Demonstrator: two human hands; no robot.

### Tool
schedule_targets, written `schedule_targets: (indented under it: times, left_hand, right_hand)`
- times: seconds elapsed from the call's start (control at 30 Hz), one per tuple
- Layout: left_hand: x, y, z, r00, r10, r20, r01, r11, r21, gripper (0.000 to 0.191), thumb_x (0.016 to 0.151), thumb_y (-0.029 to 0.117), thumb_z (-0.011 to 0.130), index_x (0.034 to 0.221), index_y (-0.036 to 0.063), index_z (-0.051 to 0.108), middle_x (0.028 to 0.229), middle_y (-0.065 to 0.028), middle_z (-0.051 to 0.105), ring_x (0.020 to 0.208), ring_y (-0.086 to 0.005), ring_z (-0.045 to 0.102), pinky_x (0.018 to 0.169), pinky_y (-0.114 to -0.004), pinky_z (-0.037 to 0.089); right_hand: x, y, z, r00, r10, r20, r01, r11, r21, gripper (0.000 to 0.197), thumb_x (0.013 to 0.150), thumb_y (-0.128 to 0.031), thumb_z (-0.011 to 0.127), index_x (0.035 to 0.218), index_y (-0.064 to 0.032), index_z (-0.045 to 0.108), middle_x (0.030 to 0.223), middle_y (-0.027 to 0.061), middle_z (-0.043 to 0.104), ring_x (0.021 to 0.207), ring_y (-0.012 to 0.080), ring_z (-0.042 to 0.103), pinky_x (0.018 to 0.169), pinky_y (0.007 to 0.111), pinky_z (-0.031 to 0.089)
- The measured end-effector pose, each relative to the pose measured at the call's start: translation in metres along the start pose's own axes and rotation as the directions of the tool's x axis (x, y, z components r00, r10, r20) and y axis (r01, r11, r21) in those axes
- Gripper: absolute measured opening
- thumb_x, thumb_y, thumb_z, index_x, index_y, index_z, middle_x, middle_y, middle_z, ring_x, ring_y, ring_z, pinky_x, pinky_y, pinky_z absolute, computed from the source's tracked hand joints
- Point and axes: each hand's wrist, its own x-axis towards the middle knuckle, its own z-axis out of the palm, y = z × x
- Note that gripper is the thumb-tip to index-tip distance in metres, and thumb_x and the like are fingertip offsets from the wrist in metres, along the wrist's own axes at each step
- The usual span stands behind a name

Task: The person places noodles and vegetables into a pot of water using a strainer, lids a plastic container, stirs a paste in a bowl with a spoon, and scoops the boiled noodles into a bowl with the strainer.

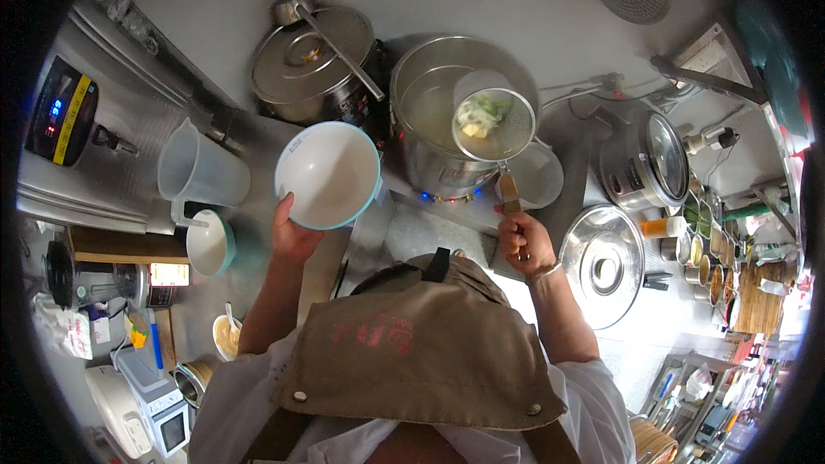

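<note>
My left hand [296, 232] grips the rim of a white bowl [329, 177] with a turquoise edge, tilted so that its bare inside shows. In my right hand [525, 241] is the wooden handle of a mesh strainer [522, 125]. Green vegetables and pale pieces [480, 116] lie in the mesh. The strainer is over the right side of a tall steel stockpot [412, 154], which holds cloudy liquid [425, 103]. Blue and red lights glow at the pot's lower front.
Left of the stockpot stands a lidded pot [271, 77] with a ladle [341, 55] across it. A plastic jug [206, 164] and a second bowl [211, 241] sit at left. To the right are a white bowl [544, 174], a steel lid [580, 270] and a glass-lidded cooker [628, 164].
</note>
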Motion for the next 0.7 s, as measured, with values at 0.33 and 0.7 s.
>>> schedule_targets:
  times: [0.33,0.7]
  left_hand:
    - [-0.006,-0.005,0.010,0.997,-0.057,-0.048,0.054,0.997,-0.053,0.053,0.086,0.040,0.038,0.130,0.0102,0.031,0.122,-0.0110,0.047,0.106,-0.0273,0.050,0.076,-0.042,0.047]
    - [0.023,-0.026,0.015,0.978,-0.178,-0.104,0.190,0.975,0.113,0.055,0.085,0.040,0.042,0.130,0.0117,0.030,0.123,-0.0092,0.046,0.107,-0.0263,0.049,0.075,-0.042,0.045]
  right_hand:
    - [-0.002,0.023,0.022,0.994,-0.070,-0.080,0.068,0.997,-0.029,0.023,0.083,-0.007,0.044,0.106,-0.0066,0.047,0.060,-0.0030,0.040,0.040,0.0039,0.027,0.036,0.018,0.025]
    - [-0.004,0.028,0.021,0.964,-0.260,-0.055,0.239,0.938,-0.251,0.026,0.081,-0.004,0.043,0.108,-0.0040,0.042,0.061,0.0033,0.042,0.041,0.0096,0.033,0.037,0.024,0.029]
